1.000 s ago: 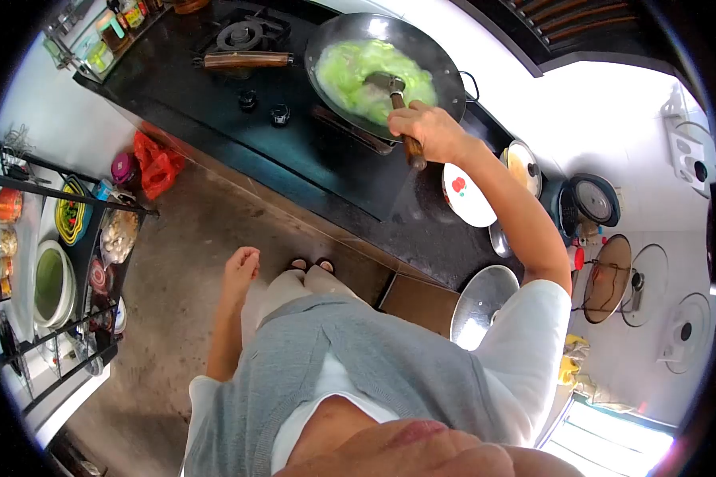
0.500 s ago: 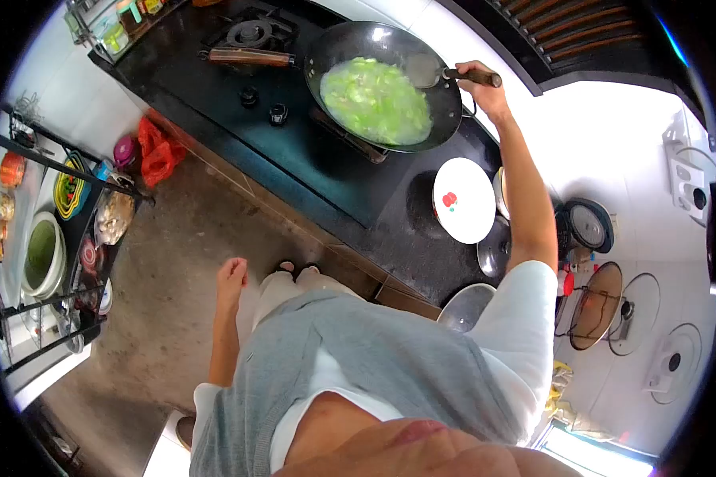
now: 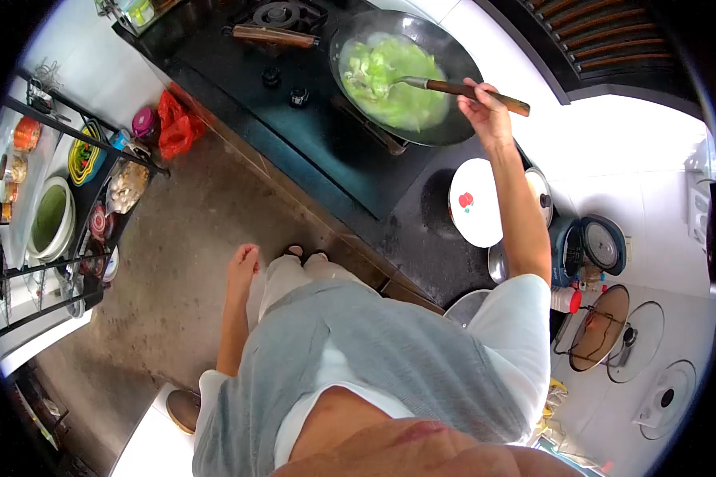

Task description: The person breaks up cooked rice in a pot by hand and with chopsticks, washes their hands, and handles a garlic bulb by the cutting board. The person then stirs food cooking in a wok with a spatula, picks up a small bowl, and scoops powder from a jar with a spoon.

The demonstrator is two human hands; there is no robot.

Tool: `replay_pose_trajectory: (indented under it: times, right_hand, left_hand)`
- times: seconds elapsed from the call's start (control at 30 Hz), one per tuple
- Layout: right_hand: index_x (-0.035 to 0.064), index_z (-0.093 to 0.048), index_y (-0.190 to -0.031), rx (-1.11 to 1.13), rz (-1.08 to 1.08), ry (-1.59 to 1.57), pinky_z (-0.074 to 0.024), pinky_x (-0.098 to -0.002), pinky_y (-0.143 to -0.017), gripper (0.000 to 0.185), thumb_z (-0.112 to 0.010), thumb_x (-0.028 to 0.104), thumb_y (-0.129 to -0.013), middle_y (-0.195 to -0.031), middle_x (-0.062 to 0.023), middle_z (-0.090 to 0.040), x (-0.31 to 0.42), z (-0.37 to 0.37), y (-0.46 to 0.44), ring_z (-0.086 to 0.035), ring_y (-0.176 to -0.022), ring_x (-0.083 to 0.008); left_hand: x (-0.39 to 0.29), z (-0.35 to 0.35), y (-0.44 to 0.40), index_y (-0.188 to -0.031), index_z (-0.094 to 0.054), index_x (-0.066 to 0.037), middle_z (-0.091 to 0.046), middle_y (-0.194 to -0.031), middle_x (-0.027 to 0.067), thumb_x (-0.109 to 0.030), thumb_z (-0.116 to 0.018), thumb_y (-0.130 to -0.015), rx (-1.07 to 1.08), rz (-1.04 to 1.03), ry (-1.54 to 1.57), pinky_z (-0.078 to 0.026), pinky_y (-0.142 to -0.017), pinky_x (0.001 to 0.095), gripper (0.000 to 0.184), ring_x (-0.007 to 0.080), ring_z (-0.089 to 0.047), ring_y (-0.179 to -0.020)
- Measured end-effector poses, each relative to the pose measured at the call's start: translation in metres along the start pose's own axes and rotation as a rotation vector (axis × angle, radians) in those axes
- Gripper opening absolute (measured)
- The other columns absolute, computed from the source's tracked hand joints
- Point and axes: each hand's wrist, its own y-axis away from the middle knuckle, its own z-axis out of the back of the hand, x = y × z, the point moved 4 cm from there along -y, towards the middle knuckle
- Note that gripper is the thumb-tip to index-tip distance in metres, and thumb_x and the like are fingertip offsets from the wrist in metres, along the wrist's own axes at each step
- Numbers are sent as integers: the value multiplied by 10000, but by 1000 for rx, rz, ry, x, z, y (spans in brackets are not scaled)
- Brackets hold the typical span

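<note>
My right hand (image 3: 488,115) grips the dark wooden handle of a spatula (image 3: 459,88) above the right side of a black wok (image 3: 463,103). The spatula's metal head is dipped into pale green sliced vegetables (image 3: 378,71) in cloudy liquid, and steam rises over them. A wooden wok handle (image 3: 274,36) points left across the stove. Down by my left side, over the floor, my left hand (image 3: 244,261) hangs with fingers curled and nothing visible in it. Below my right forearm sits a white plate (image 3: 475,211) with a red flower print.
A second burner (image 3: 277,14) lies left of the wok. Lids (image 3: 601,326) hang on the right wall, near a blue-grey pot (image 3: 565,246). At left stands a black rack (image 3: 79,262) with bowls and jars, beside a red plastic bag (image 3: 179,127).
The spatula's head has moved left and down from the wok's right side into the vegetables, its handle now tilted. The whole view has shifted slightly. My left hand stays curled.
</note>
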Motion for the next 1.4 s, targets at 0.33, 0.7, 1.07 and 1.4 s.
replay_pose_trajectory:
  times: [0.33, 0.7, 1.07, 1.4]
  right_hand:
    - [52, -526, -822, 401, 234, 981, -424, -275, -805, 130, -555, -19, -717, -1023, -73, -579, 70, -78, 74, -547, -916, -178]
    - [12, -550, -873, 862, 647, 1911, -413, -415, -798, 309, -542, -31, -568, -1024, -138, -533, -13, -93, 110, -491, -924, -371]
    - [-28, -510, -1050, 312, 591, 1518, -438, -310, -714, 287, -473, -73, -769, -996, -163, -549, -5, -219, 193, -538, -829, -243]
    - [-24, -432, -627, 971, 198, 1111, -350, -323, -507, 354, -526, 261, -815, -564, -139, -414, -360, -482, 280, -358, -530, -156]
  left_hand:
    - [5, -19, -12, -848, -548, -38, -481, -627, -17, -149, -505, -836, 81, -13, 26, -331, -446, 191, 120, 47, -426, -518]
    - [30, 13, 14, -836, -573, -49, -539, -703, 5, -181, -523, -802, 4, -59, -62, -410, -533, 234, 146, 85, -492, -629]
    - [42, 182, 66, -840, -552, -46, -525, -700, 7, -198, -509, -787, -204, -133, -26, -400, -548, 253, 167, 88, -483, -631]
    - [68, 441, 158, -941, -547, -38, -528, -728, 5, -170, -524, -781, -693, -230, 203, -411, -576, 245, 208, 92, -481, -659]
